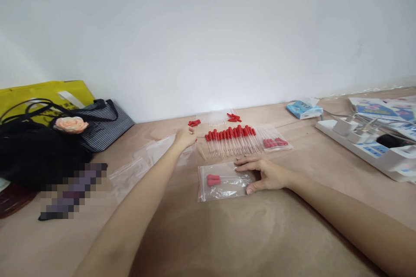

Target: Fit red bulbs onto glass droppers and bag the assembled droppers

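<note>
My right hand [264,174], fingers spread, rests on the right end of a clear zip bag [224,188] with two red rubber bulbs [213,180] inside. Farther forward, my left hand [186,137] is closed beside a small pile of red bulbs [194,123]; whatever its fingers hold is too small to make out. A row of clear droppers with red bulbs [230,133] lies beyond the bag. To its right is another bag [275,138] with several droppers in it. More red bulbs [234,117] lie behind the row.
Empty clear bags [130,171] lie left of and under my left forearm. At the left are a yellow bag [48,91], a striped bag [105,127] and black cloth. A power strip [354,145] with chargers and a blue tissue pack [303,109] are at the right.
</note>
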The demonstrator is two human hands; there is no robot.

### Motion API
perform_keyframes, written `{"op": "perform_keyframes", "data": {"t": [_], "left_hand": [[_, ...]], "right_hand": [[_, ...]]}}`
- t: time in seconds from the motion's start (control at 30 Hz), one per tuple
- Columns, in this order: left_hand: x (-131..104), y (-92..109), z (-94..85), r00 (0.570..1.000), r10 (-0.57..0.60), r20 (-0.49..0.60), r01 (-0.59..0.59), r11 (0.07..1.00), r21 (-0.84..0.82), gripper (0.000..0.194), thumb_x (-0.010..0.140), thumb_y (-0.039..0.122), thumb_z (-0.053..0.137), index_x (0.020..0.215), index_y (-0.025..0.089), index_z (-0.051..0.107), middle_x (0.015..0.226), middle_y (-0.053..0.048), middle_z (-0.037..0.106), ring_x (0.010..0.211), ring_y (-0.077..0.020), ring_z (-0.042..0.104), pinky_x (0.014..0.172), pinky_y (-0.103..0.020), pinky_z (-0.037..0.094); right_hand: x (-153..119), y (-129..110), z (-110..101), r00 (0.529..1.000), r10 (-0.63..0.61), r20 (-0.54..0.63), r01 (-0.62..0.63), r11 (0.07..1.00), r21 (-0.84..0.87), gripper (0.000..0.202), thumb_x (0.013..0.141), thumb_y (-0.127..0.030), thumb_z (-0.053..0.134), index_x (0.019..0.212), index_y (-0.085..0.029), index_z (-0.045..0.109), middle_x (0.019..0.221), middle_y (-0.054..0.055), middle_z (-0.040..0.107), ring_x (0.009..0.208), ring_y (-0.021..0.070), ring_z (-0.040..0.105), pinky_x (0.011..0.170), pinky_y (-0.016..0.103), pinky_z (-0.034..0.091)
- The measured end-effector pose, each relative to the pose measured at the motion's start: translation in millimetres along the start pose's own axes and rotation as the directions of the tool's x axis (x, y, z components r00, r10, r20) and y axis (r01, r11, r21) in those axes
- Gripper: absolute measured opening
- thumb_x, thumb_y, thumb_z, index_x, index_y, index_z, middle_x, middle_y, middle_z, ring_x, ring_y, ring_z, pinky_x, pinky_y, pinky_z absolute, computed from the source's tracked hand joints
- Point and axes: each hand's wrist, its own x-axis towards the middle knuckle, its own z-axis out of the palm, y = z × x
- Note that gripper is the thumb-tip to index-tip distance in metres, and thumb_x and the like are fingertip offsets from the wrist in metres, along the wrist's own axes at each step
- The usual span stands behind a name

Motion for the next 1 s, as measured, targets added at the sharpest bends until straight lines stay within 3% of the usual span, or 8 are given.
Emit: {"op": "perform_keyframes", "data": {"t": [0.13,0.17,0.3,0.4,0.6,0.73,0.83,1.0], "left_hand": [[-53.1,-22.3,-30.4,0.991,0.066,-0.119,-0.088,0.977,-0.193,0.025,0.076,0.031,0.053,0.093,0.013,0.054,0.081,-0.003,0.062,0.066,-0.0126,0.063,0.066,-0.026,0.052],[-67.4,-29.4,-34.6,0.987,0.06,-0.147,-0.108,0.933,-0.344,0.029,0.07,0.034,0.058,0.088,0.012,0.055,0.074,-0.002,0.061,0.062,-0.0128,0.062,0.064,-0.027,0.053],[-109.5,-51.6,-35.7,0.98,-0.028,-0.199,-0.09,0.822,-0.562,0.039,0.056,0.041,0.068,0.081,0.013,0.057,0.067,0.0,0.059,0.059,-0.0121,0.059,0.061,-0.027,0.053],[-119.1,-55.7,-29.4,0.968,-0.057,-0.245,-0.106,0.789,-0.605,0.041,0.056,0.042,0.069,0.082,0.013,0.056,0.072,0.0,0.058,0.06,-0.0118,0.059,0.062,-0.027,0.053],[-116.4,-50.2,-18.4,0.95,-0.114,-0.291,-0.129,0.704,-0.699,0.042,0.054,0.04,0.071,0.082,0.014,0.055,0.075,0.001,0.057,0.063,-0.0099,0.059,0.066,-0.025,0.052],[-119.9,-47.5,-10.3,0.959,-0.148,-0.241,-0.091,0.645,-0.759,0.041,0.051,0.037,0.073,0.079,0.014,0.054,0.075,0.002,0.057,0.067,-0.0109,0.06,0.071,-0.028,0.052],[-126.8,-44.3,-6.4,0.978,-0.123,-0.171,-0.051,0.649,-0.759,0.038,0.053,0.035,0.073,0.078,0.014,0.053,0.075,0.002,0.057,0.07,-0.0121,0.06,0.073,-0.03,0.052],[-137.2,-38.7,-5.5,0.997,0.046,0.068,0.002,0.814,-0.581,0.028,0.058,0.031,0.069,0.075,0.015,0.055,0.072,0.0,0.063,0.068,-0.0132,0.061,0.071,-0.03,0.051]], "right_hand": [[0.7,0.0,-0.1,1.0,-0.005,-0.005,0.005,1.0,0.009,0.064,0.058,-0.052,0.069,0.112,-0.02,0.057,0.123,0.01,0.05,0.114,0.026,0.045,0.097,0.045,0.033],[0.7,0.4,0.0,1.0,-0.006,-0.005,0.006,1.0,0.013,0.064,0.058,-0.052,0.069,0.112,-0.021,0.057,0.123,0.01,0.05,0.114,0.0259,0.045,0.097,0.045,0.033],[0.5,1.7,0.6,1.0,-0.001,-0.001,0.001,1.0,0.014,0.062,0.059,-0.05,0.069,0.112,-0.02,0.057,0.123,0.01,0.05,0.114,0.0257,0.045,0.097,0.044,0.033],[0.4,1.6,0.8,1.0,0.007,-0.003,-0.007,1.0,0.01,0.061,0.06,-0.05,0.069,0.112,-0.021,0.057,0.123,0.01,0.051,0.114,0.0255,0.045,0.097,0.044,0.033],[0.3,0.9,0.6,1.0,0.011,-0.001,-0.011,1.0,0.011,0.06,0.06,-0.048,0.069,0.112,-0.021,0.057,0.123,0.009,0.05,0.114,0.0252,0.044,0.097,0.044,0.032],[0.4,1.5,0.9,1.0,0.003,-0.005,-0.003,1.0,0.016,0.06,0.06,-0.048,0.069,0.112,-0.021,0.057,0.123,0.009,0.05,0.114,0.0253,0.045,0.097,0.043,0.032],[0.6,2.3,1.1,1.0,-0.003,-0.005,0.003,1.0,0.018,0.061,0.059,-0.048,0.07,0.112,-0.021,0.057,0.123,0.009,0.05,0.114,0.0253,0.045,0.097,0.043,0.033],[0.6,2.0,0.7,1.0,0.0,-0.008,0.0,1.0,0.009,0.06,0.06,-0.048,0.069,0.112,-0.022,0.057,0.124,0.009,0.05,0.114,0.0258,0.045,0.097,0.044,0.032]]}}
